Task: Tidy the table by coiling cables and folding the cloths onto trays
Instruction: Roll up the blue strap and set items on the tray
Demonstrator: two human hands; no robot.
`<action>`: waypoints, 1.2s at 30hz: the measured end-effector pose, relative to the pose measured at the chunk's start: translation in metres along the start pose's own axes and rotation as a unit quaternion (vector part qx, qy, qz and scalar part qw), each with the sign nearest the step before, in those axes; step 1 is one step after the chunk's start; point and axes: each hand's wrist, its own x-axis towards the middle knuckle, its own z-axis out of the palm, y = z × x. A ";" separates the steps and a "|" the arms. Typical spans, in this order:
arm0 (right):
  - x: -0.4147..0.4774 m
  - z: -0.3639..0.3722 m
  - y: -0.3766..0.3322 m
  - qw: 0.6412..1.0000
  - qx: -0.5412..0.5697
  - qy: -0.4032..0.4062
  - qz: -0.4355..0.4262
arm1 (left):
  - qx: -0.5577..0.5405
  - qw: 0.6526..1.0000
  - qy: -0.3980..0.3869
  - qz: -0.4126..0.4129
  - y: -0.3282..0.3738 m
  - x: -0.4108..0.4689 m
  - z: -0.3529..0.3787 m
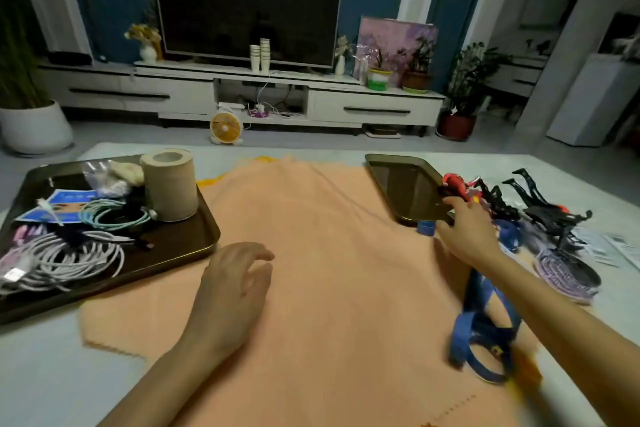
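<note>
your left hand (232, 291): fingers loosely bent and a little spread, holding nothing; palm down over the orange cloth (329, 236). you cannot tell whether the fingertips touch it.
your right hand (465, 229): fingers curled over the near corner of the empty dark tray (405, 180), thumb under its rim, gripping it.
orange cloth: spread flat and unfolded on the table (52, 374), under both your hands, running beyond your fingertips to the far edge.
empty dark tray: just beyond your right fingers, resting on the cloth's right edge.
loaded tray (194, 243): left of your left fingers, close by; it carries a coiled white cable (69, 260), a teal cable (110, 215) and a toilet paper roll (169, 184).
blue strap (481, 333): behind your right fingers, under the forearm, loose on the cloth.
toy figures (540, 211): right of your right fingers, one red figure (457, 184) touching the tray.
purple coiled cord (564, 274): right of your right wrist, on the table.
</note>
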 end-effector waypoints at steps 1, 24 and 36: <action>0.002 0.003 0.010 1.000 -0.001 0.001 0.009 | 0.069 0.996 -0.024 0.052 -0.002 -0.004 0.007; -0.022 -0.054 -0.021 0.958 0.143 -0.024 -0.247 | 0.038 0.999 -0.005 0.003 0.014 -0.015 0.004; -0.090 0.037 -0.261 0.878 0.085 -0.168 -0.439 | 0.243 0.964 0.049 -0.096 -0.052 -0.032 -0.092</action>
